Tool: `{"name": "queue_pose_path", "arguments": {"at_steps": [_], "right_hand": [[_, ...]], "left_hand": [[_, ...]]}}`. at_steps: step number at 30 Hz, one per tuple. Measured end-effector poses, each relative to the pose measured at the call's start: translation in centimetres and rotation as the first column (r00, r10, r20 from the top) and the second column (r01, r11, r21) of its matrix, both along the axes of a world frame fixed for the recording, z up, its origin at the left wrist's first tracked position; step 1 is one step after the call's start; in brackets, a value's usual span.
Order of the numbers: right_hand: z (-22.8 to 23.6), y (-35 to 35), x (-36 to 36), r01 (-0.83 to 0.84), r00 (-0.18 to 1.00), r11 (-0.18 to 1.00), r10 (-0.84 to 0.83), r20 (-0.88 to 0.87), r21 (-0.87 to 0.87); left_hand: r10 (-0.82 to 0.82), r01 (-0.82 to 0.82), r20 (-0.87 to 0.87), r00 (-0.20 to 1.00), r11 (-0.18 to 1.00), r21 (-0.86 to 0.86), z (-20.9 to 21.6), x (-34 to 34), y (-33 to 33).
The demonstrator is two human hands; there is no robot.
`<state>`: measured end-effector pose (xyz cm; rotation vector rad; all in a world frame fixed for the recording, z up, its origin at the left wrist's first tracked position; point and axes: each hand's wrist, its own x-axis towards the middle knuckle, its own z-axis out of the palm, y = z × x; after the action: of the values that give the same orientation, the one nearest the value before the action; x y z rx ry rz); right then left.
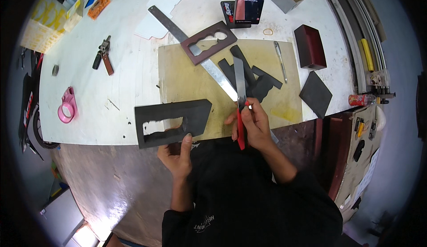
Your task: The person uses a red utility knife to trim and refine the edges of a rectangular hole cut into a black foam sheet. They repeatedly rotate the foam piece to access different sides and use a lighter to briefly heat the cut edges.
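Near the table's front edge my left hand point(179, 157) grips a thick black foam block point(175, 108) by its lower side, thumb on top. A ragged-edged opening is cut through the block. My right hand point(254, 124) is closed around a knife point(240, 80) with a red handle and a broad grey blade pointing away from me. The blade passes over a long steel ruler point(218, 75) and black foam offcuts point(258, 87) on a yellowish cutting mat point(178, 84). A maroon frame point(209, 56) with a wavy cut-out lies across the ruler.
A phone point(250, 2) stands at the back. To the right are a dark red box point(310, 46), a black square piece point(316, 95) and a pen point(281, 62). A pink tape dispenser point(66, 106) and a folding multi-tool point(104, 55) lie on the left.
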<state>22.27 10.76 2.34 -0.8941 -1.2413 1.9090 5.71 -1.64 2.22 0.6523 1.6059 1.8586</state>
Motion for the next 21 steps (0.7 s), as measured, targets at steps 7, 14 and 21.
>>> {"name": "queue_pose_path", "arguments": {"at_steps": [7,14,21], "right_hand": [[0.8,-0.6,0.8,0.119,0.987,0.989,-0.128,0.101,0.093],[-0.1,0.1,2.5,0.037,0.993,0.987,-0.054,0.105,0.158],[0.3,0.1,2.9,-0.058,0.997,0.997,0.061,-0.047,0.054]], "left_hand": [[-0.144,0.146,0.026,0.989,0.956,-0.254,-0.2,-1.4,0.2],[-0.181,0.155,-0.033,0.983,0.910,-0.385,0.2,-1.7,1.0],[-0.187,0.171,-0.007,0.982,0.911,-0.374,0.0,-1.4,1.8]]}}
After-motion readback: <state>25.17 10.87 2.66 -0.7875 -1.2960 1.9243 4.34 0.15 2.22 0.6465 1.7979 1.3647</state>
